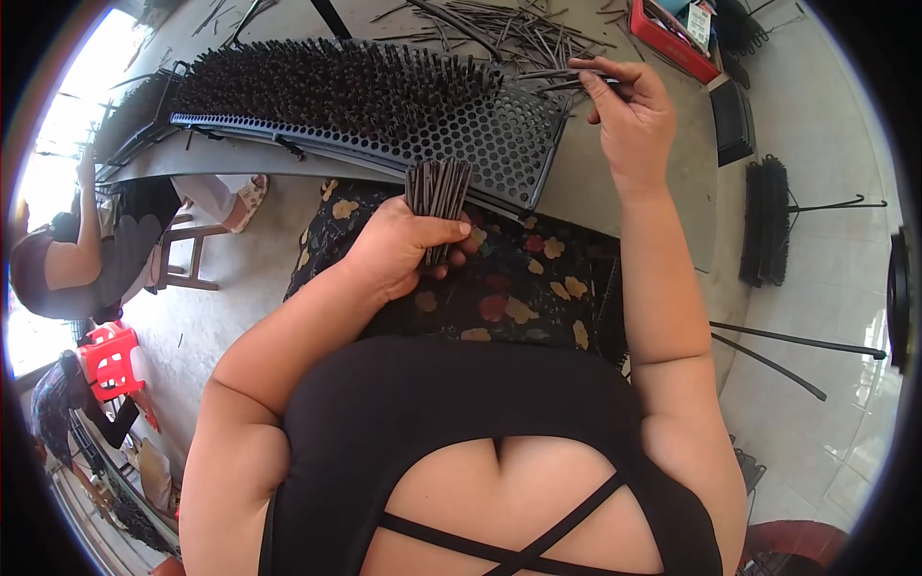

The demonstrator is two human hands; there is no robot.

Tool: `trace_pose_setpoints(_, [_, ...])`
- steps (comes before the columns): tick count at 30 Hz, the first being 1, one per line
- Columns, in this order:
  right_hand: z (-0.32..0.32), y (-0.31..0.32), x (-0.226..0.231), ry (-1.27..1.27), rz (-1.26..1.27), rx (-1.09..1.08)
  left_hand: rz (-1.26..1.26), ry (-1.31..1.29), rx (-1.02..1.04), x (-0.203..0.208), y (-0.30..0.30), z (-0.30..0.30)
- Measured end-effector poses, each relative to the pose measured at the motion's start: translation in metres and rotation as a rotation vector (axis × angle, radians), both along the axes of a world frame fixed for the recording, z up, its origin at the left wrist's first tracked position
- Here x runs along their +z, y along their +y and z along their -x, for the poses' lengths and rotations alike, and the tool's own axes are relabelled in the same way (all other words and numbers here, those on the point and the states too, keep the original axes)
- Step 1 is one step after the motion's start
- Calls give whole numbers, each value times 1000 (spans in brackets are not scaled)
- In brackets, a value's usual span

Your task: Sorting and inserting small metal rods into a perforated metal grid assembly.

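My left hand [401, 240] is closed round an upright bundle of thin dark sticks [437, 192], held just in front of a black perforated panel [514, 144]. Round holes show bare over the panel's right part, while dark sticks [317, 86] stand densely packed across its left and middle. To the right of the panel, raised over the table, my right hand [634, 120] pinches a few thin dark sticks [557, 75] between thumb and fingers. Their tips point left toward the panel's far right corner.
Loose sticks [509, 29] lie heaped behind the panel on the grey table [687, 192]. A red box [663, 43] is at the far right, near a black flat object [733, 120]. Black bristly pieces [765, 221] stand at right. Another person [62, 269] sits left, near a red chair [110, 360].
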State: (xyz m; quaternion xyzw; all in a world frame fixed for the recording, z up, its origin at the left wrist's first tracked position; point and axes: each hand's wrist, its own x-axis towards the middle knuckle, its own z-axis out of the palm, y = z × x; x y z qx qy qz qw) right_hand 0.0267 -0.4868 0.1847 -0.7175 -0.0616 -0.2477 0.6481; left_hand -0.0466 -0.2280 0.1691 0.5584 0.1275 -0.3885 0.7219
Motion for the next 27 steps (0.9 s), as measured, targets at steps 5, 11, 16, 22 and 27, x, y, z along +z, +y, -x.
trace_pose_setpoints(5, [-9, 0, -5, -35, -191, 47, 47, 7, 13, -2, 2, 0])
trace_pose_setpoints(11, [-2, 5, 8, -4, -178, 30, 38, -4, 10, -3, 1, -2])
trace_pose_setpoints(16, [-10, 6, 1, 44, -179, -11, 41, 0, 17, -3, 0, -1])
trace_pose_setpoints(22, [-9, 14, -5, 35, -271, 0, 52, 0, 22, -4, 0, 0])
trace_pose_setpoints(27, [3, 11, -1, 26, -92, -4, 66, 14, 33, -3, 1, 0])
